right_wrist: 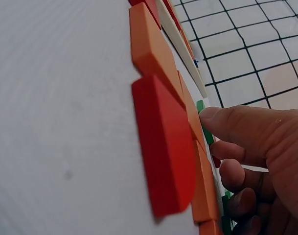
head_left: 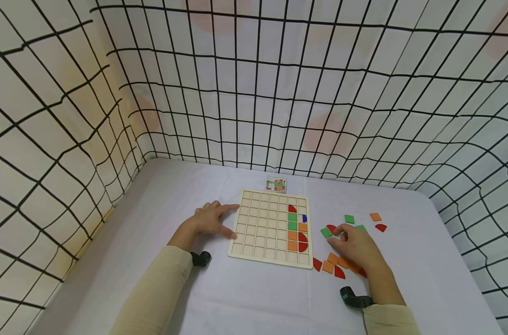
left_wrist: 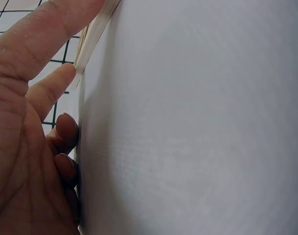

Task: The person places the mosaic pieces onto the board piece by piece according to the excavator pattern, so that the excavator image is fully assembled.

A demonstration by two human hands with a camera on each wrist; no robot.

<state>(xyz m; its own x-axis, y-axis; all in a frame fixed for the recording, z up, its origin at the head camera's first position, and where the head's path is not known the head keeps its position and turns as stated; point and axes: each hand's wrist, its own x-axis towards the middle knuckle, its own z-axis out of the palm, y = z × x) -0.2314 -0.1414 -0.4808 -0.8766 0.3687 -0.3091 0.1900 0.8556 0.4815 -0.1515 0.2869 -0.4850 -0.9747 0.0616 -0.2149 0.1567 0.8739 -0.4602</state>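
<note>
A pale wooden grid board [head_left: 258,228] lies on the white table, with several coloured tiles filling cells on its right side. My left hand [head_left: 212,219] spreads thumb and index finger along the board's left edge; the left wrist view shows their tips at the rim and the other fingers bent. To the right of the board, my right hand [head_left: 354,244] pinches a green square tile [head_left: 326,232] between thumb and index finger. That tile overlaps a red quarter-circle tile [head_left: 331,227]. In the right wrist view, the thumb tip covers part of the green tile [right_wrist: 207,133].
Several orange square tiles [head_left: 328,266] and red quarter-circle tiles [head_left: 339,272] lie below the right hand. Beyond it are a green tile [head_left: 349,218] and an orange tile [head_left: 376,217]. A small patterned card [head_left: 276,184] lies behind the board. Black netting [head_left: 254,97] surrounds the table.
</note>
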